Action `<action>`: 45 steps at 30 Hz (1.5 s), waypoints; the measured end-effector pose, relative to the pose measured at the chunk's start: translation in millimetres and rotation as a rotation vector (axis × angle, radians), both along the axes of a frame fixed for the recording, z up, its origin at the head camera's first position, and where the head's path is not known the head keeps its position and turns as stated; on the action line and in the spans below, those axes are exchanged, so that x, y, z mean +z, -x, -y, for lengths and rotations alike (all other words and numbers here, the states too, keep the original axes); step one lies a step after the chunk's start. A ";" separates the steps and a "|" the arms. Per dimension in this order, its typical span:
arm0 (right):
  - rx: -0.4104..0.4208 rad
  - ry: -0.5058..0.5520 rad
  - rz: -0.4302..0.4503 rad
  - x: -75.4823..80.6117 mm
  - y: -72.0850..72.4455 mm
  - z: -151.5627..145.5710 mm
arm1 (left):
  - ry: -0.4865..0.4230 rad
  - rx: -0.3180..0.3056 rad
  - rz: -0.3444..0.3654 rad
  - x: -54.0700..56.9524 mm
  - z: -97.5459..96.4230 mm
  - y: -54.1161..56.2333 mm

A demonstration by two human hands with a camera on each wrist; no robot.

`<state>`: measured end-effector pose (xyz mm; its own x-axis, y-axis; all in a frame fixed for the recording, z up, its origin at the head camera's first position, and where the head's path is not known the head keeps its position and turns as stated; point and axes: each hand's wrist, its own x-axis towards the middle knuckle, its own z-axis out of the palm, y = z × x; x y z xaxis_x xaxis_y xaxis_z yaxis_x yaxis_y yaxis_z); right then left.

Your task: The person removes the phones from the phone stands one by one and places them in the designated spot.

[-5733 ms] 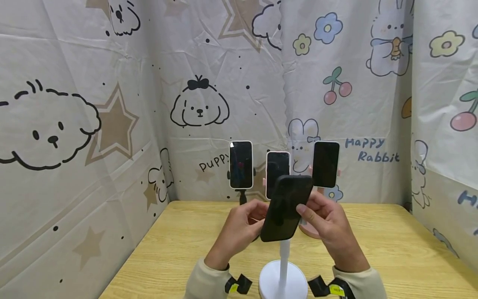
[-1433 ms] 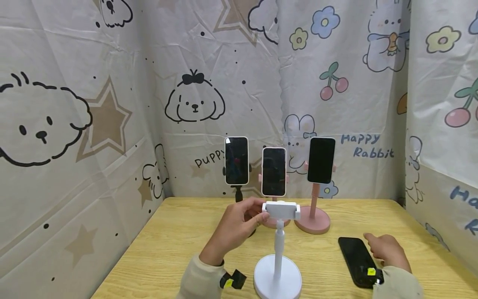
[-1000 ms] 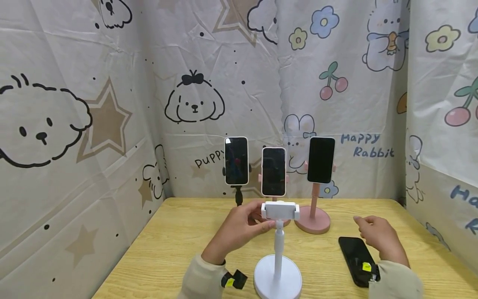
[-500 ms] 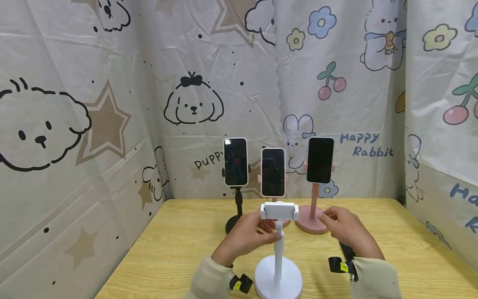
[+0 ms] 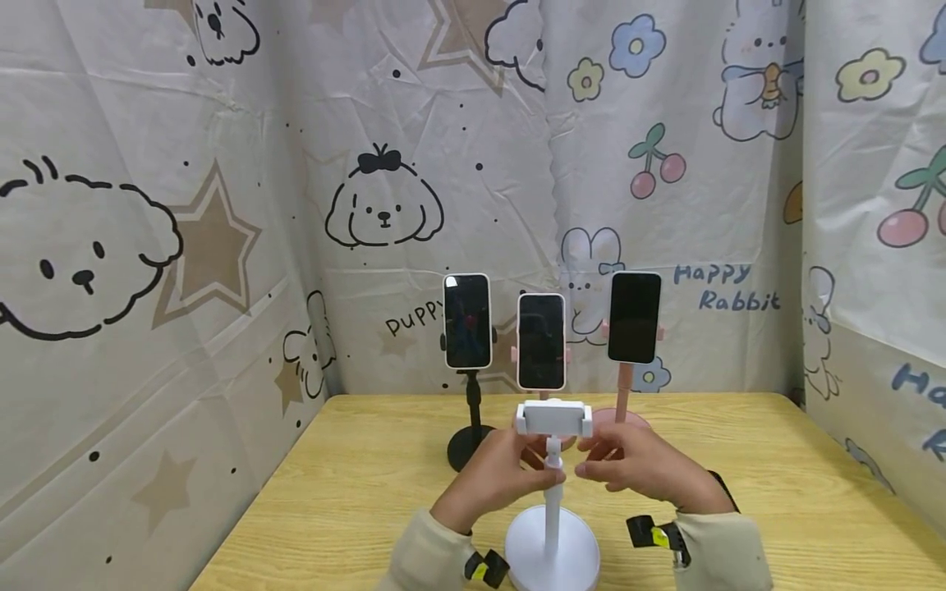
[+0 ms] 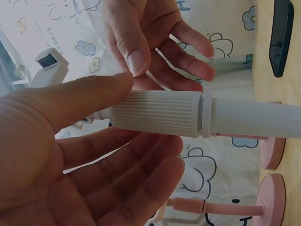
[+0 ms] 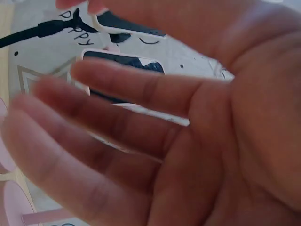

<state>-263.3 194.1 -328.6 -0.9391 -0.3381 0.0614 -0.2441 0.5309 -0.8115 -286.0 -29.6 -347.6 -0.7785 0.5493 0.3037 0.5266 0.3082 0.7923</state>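
A white phone stand (image 5: 553,533) rises from a round base at the front of the table, its white clamp (image 5: 554,419) holding no phone. My left hand (image 5: 493,478) pinches the pole below the clamp; in the left wrist view the thumb lies on a ribbed collar (image 6: 157,114) with the fingers behind it. Just right of the pole is my right hand (image 5: 641,466), fingers loosely bent and holding nothing. The right wrist view shows its palm and spread fingers (image 7: 131,92). A black phone (image 6: 282,40) lies on the table in the left wrist view; the right arm mostly hides it from the head view.
Behind stand three phones in holders: one (image 5: 467,322) on a black stand (image 5: 466,447), a middle phone (image 5: 541,341), and another (image 5: 634,318) on a pink stand (image 5: 624,392). Printed curtains (image 5: 384,328) enclose the wooden table (image 5: 310,509) at the back and sides.
Earlier both hands held the black phone above the stand; it was then laid on the table at right. My right hand has moved left to the pole; the left slid down from clamp to collar.
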 end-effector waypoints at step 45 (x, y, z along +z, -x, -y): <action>-0.017 -0.094 -0.351 -5.8 11.1 31.2 | 0.104 0.371 -0.235 22.8 63.9 17.2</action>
<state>-274.3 162.9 -334.5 -0.8720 -0.3421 0.3501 -0.4895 0.6057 -0.6273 -303.2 -93.4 -324.8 -0.8449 0.2831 0.4538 0.5275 0.5816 0.6193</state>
